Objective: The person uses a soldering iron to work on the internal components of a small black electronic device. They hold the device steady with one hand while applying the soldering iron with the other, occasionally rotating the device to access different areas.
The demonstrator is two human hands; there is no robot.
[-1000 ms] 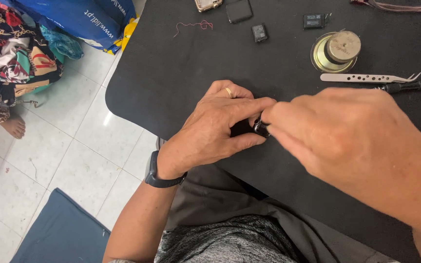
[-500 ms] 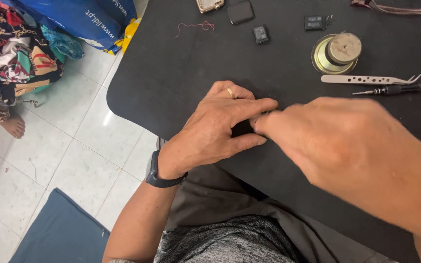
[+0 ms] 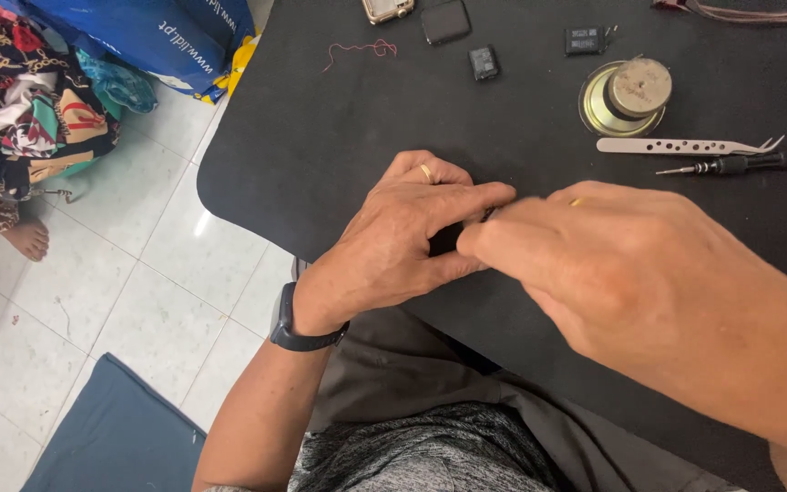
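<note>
**Two hands closed on a small dark part near the table edge**

The black table (image 3: 321, 155) has a rounded corner at the lower left, and both hands work just inside its near edge, with tiled floor (image 3: 120, 292) beyond. Bare tabletop lies open to the left and above the hands. Further back sit a round speaker (image 3: 626, 98), tweezers (image 3: 685, 146) and a thin screwdriver (image 3: 740, 165), well apart from the hands; small black parts (image 3: 484, 62) and a red wire (image 3: 357, 50) lie near the far edge.

The part (image 3: 448, 239) being worked on is almost wholly hidden between the hands; only a dark patch shows, and its kind cannot be made out. The right forearm is cut off by the frame.

The left hand (image 3: 403, 237) rests on the table, fingers curled and clenched around the part, a ring on one finger and a dark band (image 3: 289, 328) at the wrist. The right hand (image 3: 594, 264) reaches in from the right, its fingertips pinched against the same part.
</note>
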